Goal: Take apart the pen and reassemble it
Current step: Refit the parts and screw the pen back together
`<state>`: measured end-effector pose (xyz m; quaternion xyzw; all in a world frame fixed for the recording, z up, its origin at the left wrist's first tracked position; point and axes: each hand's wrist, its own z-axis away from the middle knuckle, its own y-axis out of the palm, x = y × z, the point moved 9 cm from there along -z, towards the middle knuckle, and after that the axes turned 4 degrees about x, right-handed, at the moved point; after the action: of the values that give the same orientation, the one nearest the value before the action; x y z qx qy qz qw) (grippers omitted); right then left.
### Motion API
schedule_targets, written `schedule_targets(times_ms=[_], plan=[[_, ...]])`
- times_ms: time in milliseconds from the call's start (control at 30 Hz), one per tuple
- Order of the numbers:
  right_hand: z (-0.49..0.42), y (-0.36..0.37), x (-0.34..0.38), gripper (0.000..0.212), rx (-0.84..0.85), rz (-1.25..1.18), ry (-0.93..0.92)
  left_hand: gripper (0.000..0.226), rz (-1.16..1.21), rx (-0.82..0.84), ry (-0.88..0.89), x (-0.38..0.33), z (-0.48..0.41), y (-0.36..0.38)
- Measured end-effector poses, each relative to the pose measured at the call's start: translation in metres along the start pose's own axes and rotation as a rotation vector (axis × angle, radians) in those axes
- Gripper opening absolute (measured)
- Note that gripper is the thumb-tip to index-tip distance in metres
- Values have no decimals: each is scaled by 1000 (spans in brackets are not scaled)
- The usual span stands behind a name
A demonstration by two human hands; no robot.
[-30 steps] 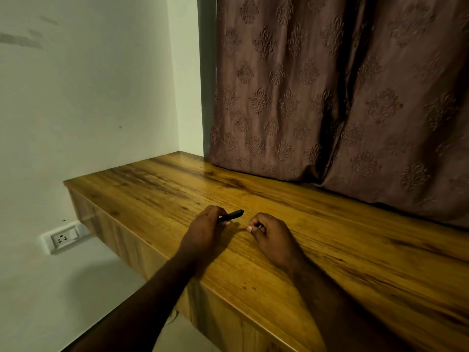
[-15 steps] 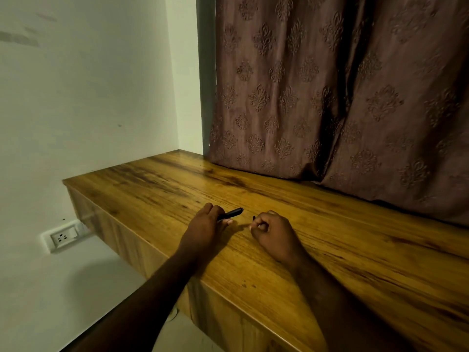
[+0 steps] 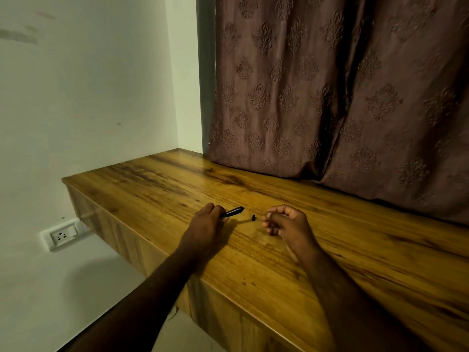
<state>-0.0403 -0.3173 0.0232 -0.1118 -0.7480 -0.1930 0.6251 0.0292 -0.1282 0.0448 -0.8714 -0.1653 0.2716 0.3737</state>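
My left hand (image 3: 206,224) grips the black pen barrel (image 3: 233,212), which sticks out to the right just above the wooden desk (image 3: 157,184). A small black pen piece (image 3: 253,217) lies on the desk between my hands. My right hand (image 3: 288,221) hovers just right of that piece with its fingers loosely curled; I see nothing held in it. The barrel's rear end is hidden inside my left fist.
A brown patterned curtain (image 3: 330,97) hangs down onto the back of the desk. A white wall (image 3: 88,97) stands at the left with a socket (image 3: 62,235) below desk level. The desk's front edge runs diagonally under my forearms.
My right hand has pulled away to the right and let go of a small black piece, which now lies on the desk. My left hand still holds the barrel.
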Motion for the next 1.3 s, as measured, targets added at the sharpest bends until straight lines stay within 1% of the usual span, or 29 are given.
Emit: schedule_targets(times_ms=[100,167,233,367,500,667,900,1000,1167,1300], plan=[[0,2,-2,8,27,-165,43,38,-29,31,16,0,-1,3],[2,4,-1,8,47,-195,54,41,-39,49,56,-4,-2,4],[2,6,0,7,73,-180,55,41,-37,55,91,-8,-2,4],[1,10,-1,7,86,-133,45,29,-44,49,142,-13,-2,2],[1,11,-2,7,93,-67,35,22,-62,26,142,-11,-2,4],[1,13,-2,8,106,-26,25,24,-119,13,145,-13,0,3],[-1,15,-3,7,127,-10,20,33,-147,42,132,-13,0,3],[0,16,-2,7,132,0,14,33,-167,44,139,-14,0,3],[0,18,-1,9,143,38,5,36,-145,41,144,-16,1,2],[0,16,-2,7,143,7,4,37,-157,40,146,-17,0,1]])
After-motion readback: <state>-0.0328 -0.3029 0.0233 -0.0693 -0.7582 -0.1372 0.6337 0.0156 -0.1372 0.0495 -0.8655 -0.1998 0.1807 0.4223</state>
